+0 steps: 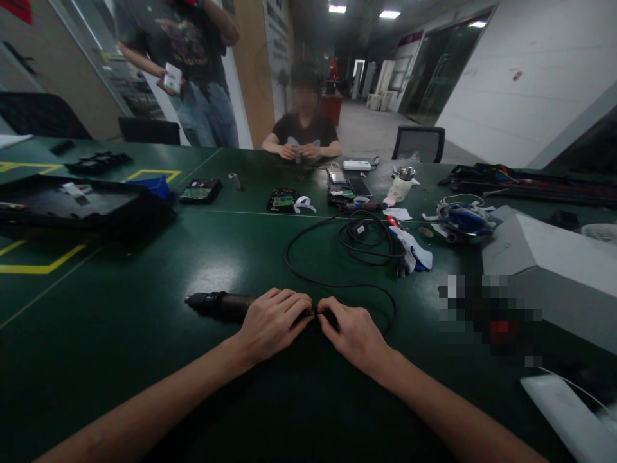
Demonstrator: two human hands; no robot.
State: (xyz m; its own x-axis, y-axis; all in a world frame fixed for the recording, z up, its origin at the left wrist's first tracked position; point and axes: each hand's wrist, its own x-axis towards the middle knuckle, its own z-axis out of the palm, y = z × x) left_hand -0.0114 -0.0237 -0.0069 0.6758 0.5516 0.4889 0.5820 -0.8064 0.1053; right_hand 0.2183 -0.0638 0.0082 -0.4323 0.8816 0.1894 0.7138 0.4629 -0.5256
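A dark electric screwdriver (pixel 230 305) lies nearly level just above the green table, its narrow tip pointing left. Wrapped over its rear part, my left hand (pixel 276 321) grips it with the fingers closed. Opposite, my right hand (pixel 357 334) pinches the end of a black cable (pixel 349 285) close to the tool's back end. The fingertips of both hands nearly meet there. Whether the cable end is seated in the tool or only beside it, I cannot tell, because the fingers hide the joint. From my right hand the cable loops to a loose coil farther back.
The green table (pixel 144 360) carries a black tray (pixel 96 215) at left and several circuit-board units (pixel 200 191) along the back. Gloves (pixel 415 251) lie beside the coil. A grey-white box (pixel 549 270) stands at right. One person (pixel 303 132) sits opposite; another (pixel 193 71) stands.
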